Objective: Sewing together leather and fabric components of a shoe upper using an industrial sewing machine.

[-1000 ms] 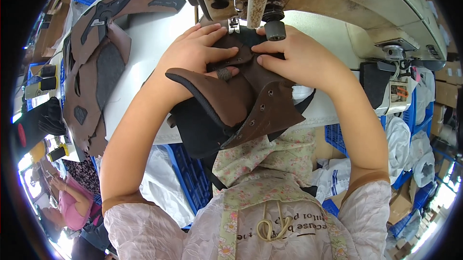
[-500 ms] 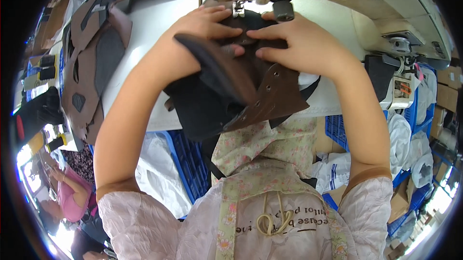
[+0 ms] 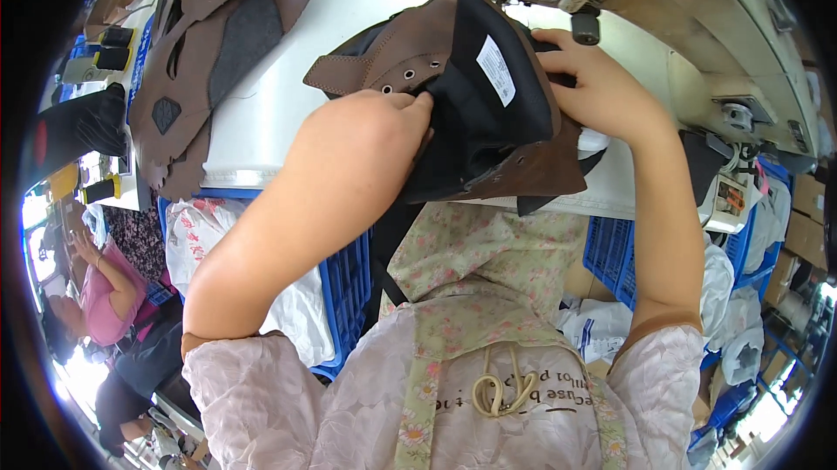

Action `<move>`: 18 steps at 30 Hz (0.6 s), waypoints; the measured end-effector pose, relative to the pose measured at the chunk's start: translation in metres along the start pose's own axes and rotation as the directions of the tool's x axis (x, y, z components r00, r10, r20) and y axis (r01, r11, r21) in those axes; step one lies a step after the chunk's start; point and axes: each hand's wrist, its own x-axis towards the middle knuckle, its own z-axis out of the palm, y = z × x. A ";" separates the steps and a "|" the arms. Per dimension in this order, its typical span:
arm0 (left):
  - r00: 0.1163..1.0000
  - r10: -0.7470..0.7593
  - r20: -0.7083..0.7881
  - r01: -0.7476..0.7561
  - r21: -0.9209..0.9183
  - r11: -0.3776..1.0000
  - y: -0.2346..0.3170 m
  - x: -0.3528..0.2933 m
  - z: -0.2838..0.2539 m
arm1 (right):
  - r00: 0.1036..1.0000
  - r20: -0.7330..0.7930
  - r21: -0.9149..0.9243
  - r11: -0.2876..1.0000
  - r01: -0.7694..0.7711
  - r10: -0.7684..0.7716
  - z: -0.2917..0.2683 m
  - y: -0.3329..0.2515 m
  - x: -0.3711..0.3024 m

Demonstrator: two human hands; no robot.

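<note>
A brown boot upper (image 3: 534, 172) with a black lining lies on the white sewing table, its opening spread toward me. Metal eyelets run along its brown edges, and a white label (image 3: 496, 71) shows on the lining. My left hand (image 3: 377, 126) is closed on the left eyelet edge, thumb and fingers pinching it. At the right side, my right hand (image 3: 602, 86) grips the upper; its fingertips are partly hidden behind the brown material. The sewing machine (image 3: 645, 21) stands just beyond, its needle area close to the upper's far edge.
Stacked brown and dark grey leather pieces (image 3: 179, 86) lie on the table's left. Blue crates (image 3: 347, 296) with white plastic bags (image 3: 301, 317) sit below the table edge. A person in pink (image 3: 109, 296) is at the far left. Cartons (image 3: 809, 143) are stacked at the right.
The upper has come away from the presser foot and been turned and opened up, showing the label. My left hand has moved nearer to me onto the eyelet edge; my right hand stays at the right side.
</note>
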 end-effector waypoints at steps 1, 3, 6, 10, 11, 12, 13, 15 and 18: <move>0.999 -0.036 -0.026 0.036 -0.008 0.999 0.004 -0.001 0.000 | 1.000 -0.009 -0.005 1.000 0.001 -0.001 0.000 -0.002 -0.001; 0.985 -0.108 0.136 0.107 0.018 0.994 0.005 0.006 -0.001 | 0.998 0.056 -0.087 0.996 -0.030 0.035 -0.002 -0.005 -0.002; 0.992 -0.067 0.111 0.075 -0.068 0.995 -0.002 0.011 0.010 | 0.996 0.052 -0.067 0.995 -0.067 0.071 -0.001 -0.003 -0.002; 0.987 -0.159 0.016 0.159 -0.182 0.970 -0.010 0.030 0.024 | 0.997 -0.020 -0.144 0.986 -0.081 0.079 0.001 -0.005 -0.007; 0.944 -0.310 0.111 0.328 -0.239 0.914 -0.007 0.034 0.022 | 0.997 -0.028 -0.136 0.988 -0.075 0.072 0.003 -0.007 -0.007; 0.947 -0.302 0.111 0.320 -0.232 0.919 -0.007 0.036 0.023 | 0.996 -0.028 -0.118 0.990 -0.083 0.080 0.003 -0.007 -0.006; 0.942 -0.321 0.094 0.334 -0.230 0.914 -0.011 0.037 0.029 | 0.996 -0.028 -0.100 0.991 -0.091 0.089 0.003 -0.007 -0.005; 0.939 -0.335 0.073 0.343 -0.222 0.913 -0.009 0.039 0.035 | 0.996 -0.038 -0.113 0.990 -0.081 0.077 0.004 -0.003 -0.004; 0.911 -0.412 0.014 0.386 -0.382 0.840 -0.002 0.042 0.034 | 0.996 -0.043 -0.112 0.990 -0.083 0.079 0.006 0.001 -0.007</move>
